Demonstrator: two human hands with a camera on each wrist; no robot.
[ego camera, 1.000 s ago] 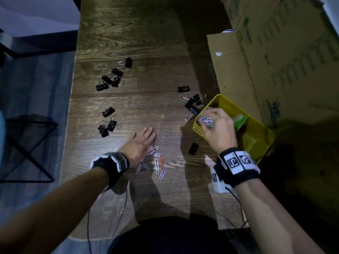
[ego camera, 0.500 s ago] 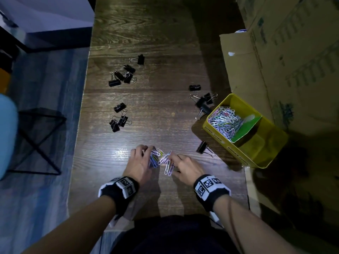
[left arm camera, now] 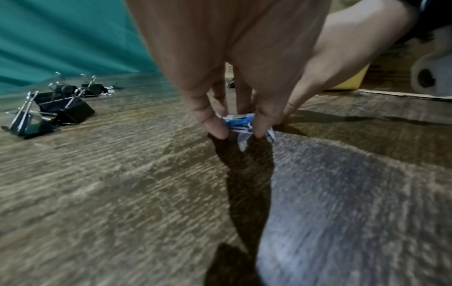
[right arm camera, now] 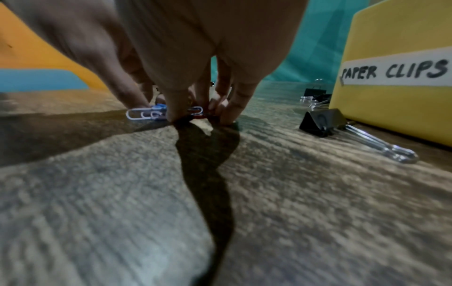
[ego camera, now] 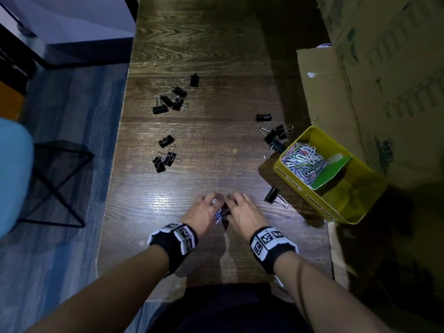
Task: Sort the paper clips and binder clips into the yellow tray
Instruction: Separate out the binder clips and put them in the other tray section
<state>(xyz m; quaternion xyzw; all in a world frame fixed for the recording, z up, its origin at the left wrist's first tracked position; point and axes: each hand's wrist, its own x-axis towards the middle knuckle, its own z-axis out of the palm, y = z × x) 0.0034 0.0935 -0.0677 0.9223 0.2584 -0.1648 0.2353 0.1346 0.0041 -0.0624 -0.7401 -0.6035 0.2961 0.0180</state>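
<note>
Now the left hand (ego camera: 203, 212) and right hand (ego camera: 242, 211) have closed in, fingertips pinching the last coloured wire paper clips (left arm camera: 240, 122) together on the dark wooden table (ego camera: 204, 145); the yellow plastic tray (ego camera: 287, 173) comes next.

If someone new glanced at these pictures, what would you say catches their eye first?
Probably the yellow tray at the table's right edge, one compartment heaped with pastel paper clips. Next, the left hand and right hand meeting near the front edge, fingertips gathering a small bunch of clips. Black binder clips lie scattered beyond.
</note>
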